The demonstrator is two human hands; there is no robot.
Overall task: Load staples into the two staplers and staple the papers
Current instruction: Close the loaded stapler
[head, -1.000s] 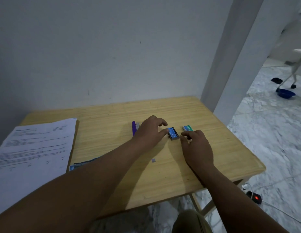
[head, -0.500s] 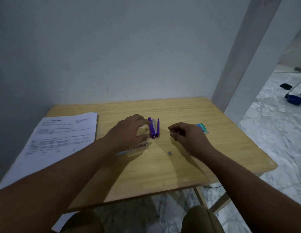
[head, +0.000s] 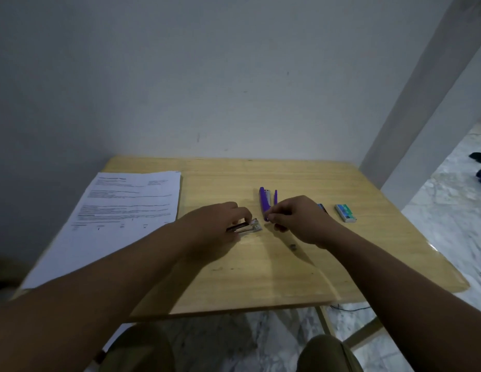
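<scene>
Purple stapler [head: 264, 203] just beside right hand [head: 301, 221]

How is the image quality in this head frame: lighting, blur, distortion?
Head view: dim, with the wall greying toward the corners; the hands cast soft shadows on the table; print on the papers is unreadable; the stapler under the left hand is blurred; wide-angle bending curves the table's edges.

No text legible. Papers [head: 121, 208], well left of the hands, carry printed lines too small to read. Green staple box [head: 345, 212], right of the hands, bears a label, blurred and unreadable.
</scene>
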